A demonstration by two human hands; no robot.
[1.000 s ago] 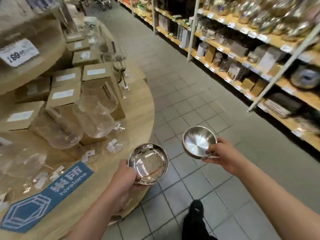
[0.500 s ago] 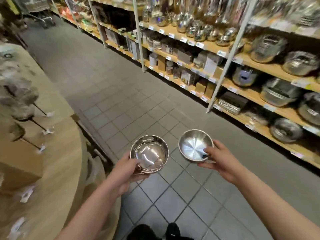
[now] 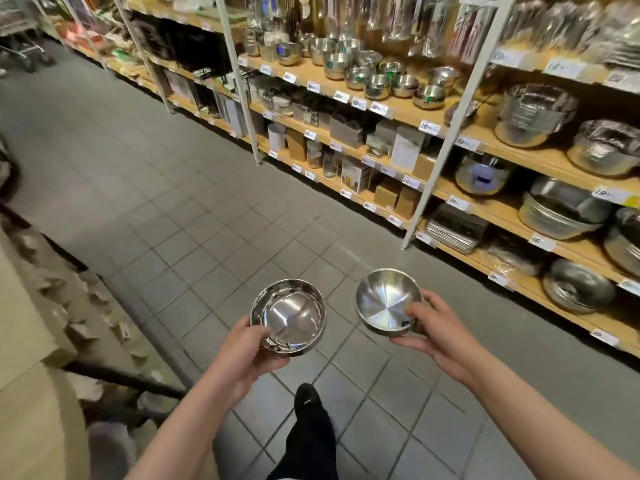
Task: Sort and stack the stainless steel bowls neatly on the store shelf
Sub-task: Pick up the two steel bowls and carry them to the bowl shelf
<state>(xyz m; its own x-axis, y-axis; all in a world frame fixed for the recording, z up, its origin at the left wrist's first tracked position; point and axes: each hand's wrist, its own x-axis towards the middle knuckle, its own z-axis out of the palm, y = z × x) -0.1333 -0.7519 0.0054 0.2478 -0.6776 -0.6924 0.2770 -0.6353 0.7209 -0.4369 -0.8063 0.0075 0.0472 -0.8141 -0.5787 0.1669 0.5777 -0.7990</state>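
**Two steel bowls in hand, facing the shelf aisle**

At the far left a pale wooden display table [image 3: 31, 393] edges into view, blurred, with small unclear items along its rim. The left hand [image 3: 242, 358] grips the near rim of a polished steel bowl [image 3: 289, 317], thumb curled over the edge and fingers beneath; the bowl is open side up and tilted slightly toward the camera. Below and between the arms, a foot in a black shoe [image 3: 306, 403] stands on the grey tiled floor [image 3: 173, 202]. Just beside the first bowl, not touching it, a second steel bowl [image 3: 384, 303] is pinched by the right hand [image 3: 436, 334], thumb inside the rim and fingers under the base. To the right, the store shelf [image 3: 485, 140] runs along the aisle, its wooden boards carrying stacked steel bowls [image 3: 381, 74], larger basins [image 3: 536, 112], boxes and price tags.
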